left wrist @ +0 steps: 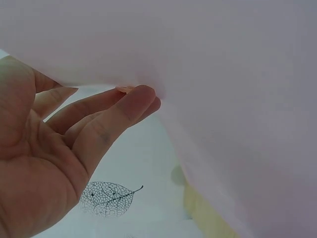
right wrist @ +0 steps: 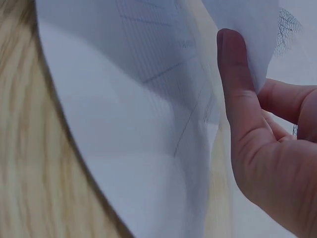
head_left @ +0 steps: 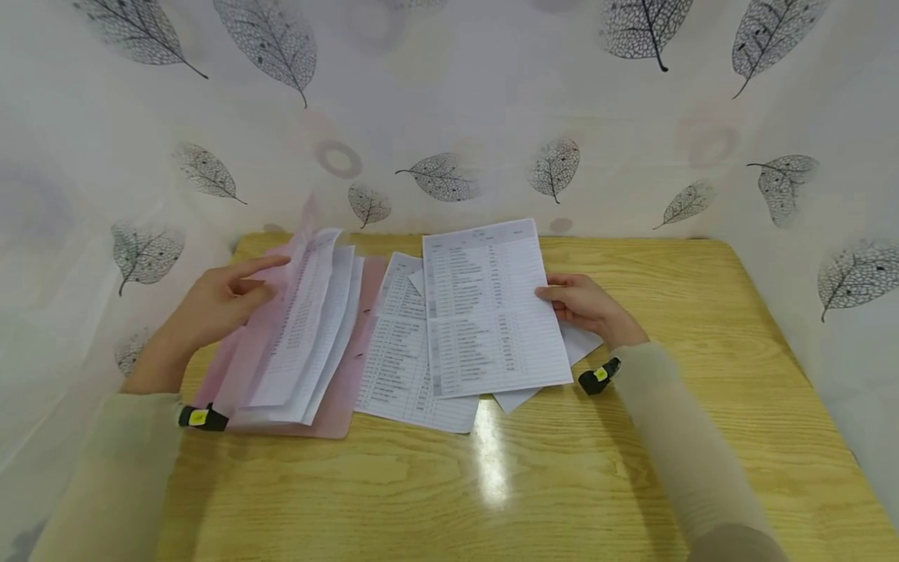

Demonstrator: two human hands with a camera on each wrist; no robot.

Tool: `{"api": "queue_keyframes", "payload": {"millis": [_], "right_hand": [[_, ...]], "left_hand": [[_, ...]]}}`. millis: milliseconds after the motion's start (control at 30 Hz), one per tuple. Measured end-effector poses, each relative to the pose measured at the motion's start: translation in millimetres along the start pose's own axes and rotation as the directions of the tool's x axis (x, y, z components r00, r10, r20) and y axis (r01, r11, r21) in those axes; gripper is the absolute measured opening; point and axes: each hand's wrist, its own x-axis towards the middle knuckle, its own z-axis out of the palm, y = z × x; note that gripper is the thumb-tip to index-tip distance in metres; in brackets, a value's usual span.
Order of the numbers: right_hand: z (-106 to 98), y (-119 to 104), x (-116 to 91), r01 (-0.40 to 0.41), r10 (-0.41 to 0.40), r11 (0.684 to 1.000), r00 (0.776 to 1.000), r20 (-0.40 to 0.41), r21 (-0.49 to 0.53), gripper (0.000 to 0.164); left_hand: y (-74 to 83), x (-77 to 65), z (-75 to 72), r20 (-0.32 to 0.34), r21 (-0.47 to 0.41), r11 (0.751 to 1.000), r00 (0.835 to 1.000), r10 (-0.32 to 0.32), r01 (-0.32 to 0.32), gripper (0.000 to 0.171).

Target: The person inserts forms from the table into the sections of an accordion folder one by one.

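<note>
On the left of the table lies a pink translucent folder (head_left: 333,421), its cover (left wrist: 223,74) lifted and slanting upright. Several printed sheets (head_left: 302,328) stand fanned inside it. My left hand (head_left: 221,304) pinches the cover's edge between thumb and fingers, with the index finger stretched across it in the head view. By its right edge, my right hand (head_left: 586,303) holds a printed sheet (head_left: 485,312), thumb on the front face and fingers behind. This sheet is tilted up over other papers and hides parts of them.
Another printed sheet (head_left: 396,351) lies beside the folder, overlapping its right side. White paper (head_left: 581,343) pokes out below the held sheet. The wooden table (head_left: 393,492) meets a leaf-patterned curtain (head_left: 449,117) at the back and sides.
</note>
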Motion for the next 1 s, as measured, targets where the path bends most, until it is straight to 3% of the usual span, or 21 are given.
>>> {"api": "queue_keyframes", "payload": {"millis": [1000], "right_hand": [[93.3,-6.8,31.5,0.033,-0.021,0.988,0.997,-0.077,0.149,0.045]], "left_hand": [[-3.3,-2.8,-6.5,-0.027,-0.041,0.998,0.999,-0.047,0.045,0.048]]}}
